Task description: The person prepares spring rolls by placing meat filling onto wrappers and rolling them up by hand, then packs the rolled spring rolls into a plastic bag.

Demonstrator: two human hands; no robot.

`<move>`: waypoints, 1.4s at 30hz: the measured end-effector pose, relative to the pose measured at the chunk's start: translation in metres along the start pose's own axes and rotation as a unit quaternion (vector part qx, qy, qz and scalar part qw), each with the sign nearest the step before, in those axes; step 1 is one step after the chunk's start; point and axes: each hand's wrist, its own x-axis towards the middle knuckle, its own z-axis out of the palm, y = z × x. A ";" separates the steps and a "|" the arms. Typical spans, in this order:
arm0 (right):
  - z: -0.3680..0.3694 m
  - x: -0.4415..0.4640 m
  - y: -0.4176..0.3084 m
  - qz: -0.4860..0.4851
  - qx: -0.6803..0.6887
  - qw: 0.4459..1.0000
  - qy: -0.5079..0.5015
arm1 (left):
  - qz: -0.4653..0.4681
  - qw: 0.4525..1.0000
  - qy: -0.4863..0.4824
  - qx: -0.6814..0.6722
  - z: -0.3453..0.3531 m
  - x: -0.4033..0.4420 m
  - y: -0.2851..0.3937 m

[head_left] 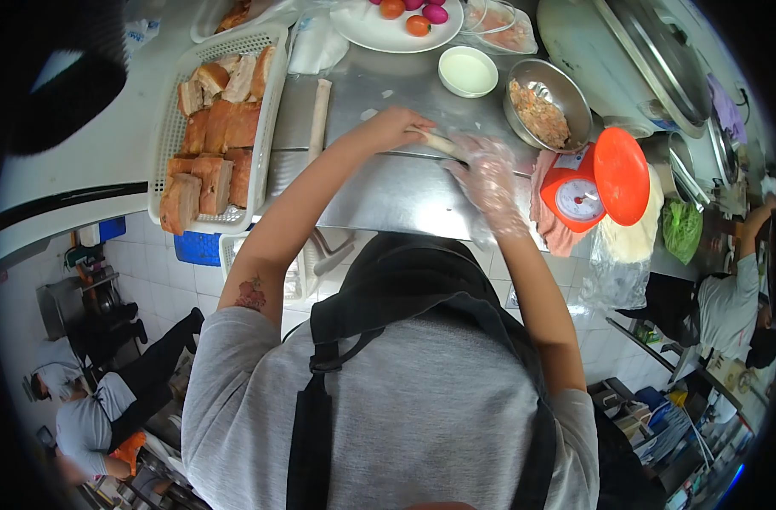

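Observation:
My bare left hand [394, 129] has its fingers closed on one end of a slim, pale roll [439, 142]; whether it is dough or wrapped food I cannot make out. At the roll's other end is my right hand [487, 178], in a clear plastic glove, with its fingers closed about that end. The roll lies slanted low over the steel worktop [388, 200]. Left of my left hand rests a light wooden rolling pin [318, 119]. Beyond my right hand stand a metal bowl [575, 89] of minced filling and a small white bowl [468, 72] of pale liquid.
A red kitchen scale [578, 201] sits on a pink cloth [558, 241] at right. On the left is a white basket [265, 161] of roasted pork slabs. A plate [362, 32] with tomatoes is at the back. Co-workers [107, 412] [728, 302] are at both sides.

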 end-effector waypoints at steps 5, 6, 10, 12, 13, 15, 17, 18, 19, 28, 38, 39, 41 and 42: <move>0.046 0.012 0.005 -0.010 0.041 0.997 -0.058 | -0.051 0.998 -0.012 0.035 -0.009 0.000 0.014; 0.046 0.012 0.005 -0.014 0.043 0.997 -0.061 | -0.031 0.998 0.033 0.044 -0.007 -0.005 0.016; 0.041 0.015 0.007 -0.010 0.056 0.995 -0.079 | 0.014 0.986 0.162 0.035 0.005 -0.025 0.024; 0.043 0.018 0.013 0.000 0.043 0.995 -0.088 | 0.008 0.983 0.183 0.002 0.010 -0.031 0.024; 0.045 0.022 0.015 0.002 0.037 0.995 -0.091 | 0.001 0.983 0.185 -0.017 0.012 -0.033 0.024; 0.043 0.026 0.018 0.024 0.003 0.991 -0.128 | -0.005 0.982 0.188 -0.033 0.014 -0.032 0.022; 0.041 0.030 0.018 0.025 -0.019 0.991 -0.131 | -0.002 0.981 0.190 -0.029 0.015 -0.030 0.020; 0.041 0.032 0.018 0.015 -0.023 0.993 -0.115 | 0.000 0.982 0.187 -0.024 0.015 -0.029 0.018; 0.041 0.033 0.017 0.004 -0.027 0.995 -0.099 | 0.002 0.983 0.183 -0.020 0.014 -0.027 0.015; 0.050 0.031 0.010 -0.019 0.047 0.996 -0.073 | -0.007 0.985 0.162 0.050 0.003 -0.015 0.019; 0.064 0.034 0.031 -0.001 -0.044 0.996 -0.075 | 0.034 0.980 0.195 0.010 0.024 -0.010 0.007; 0.061 0.031 0.029 -0.005 -0.043 0.998 -0.054 | 0.031 0.983 0.183 0.004 0.021 -0.008 0.004; 0.054 0.026 0.025 -0.005 -0.039 0.998 -0.052 | 0.026 0.987 0.158 -0.011 0.018 -0.003 0.000; 0.052 0.022 0.025 -0.001 -0.036 0.997 -0.070 | 0.017 0.988 0.151 -0.013 0.017 0.000 -0.002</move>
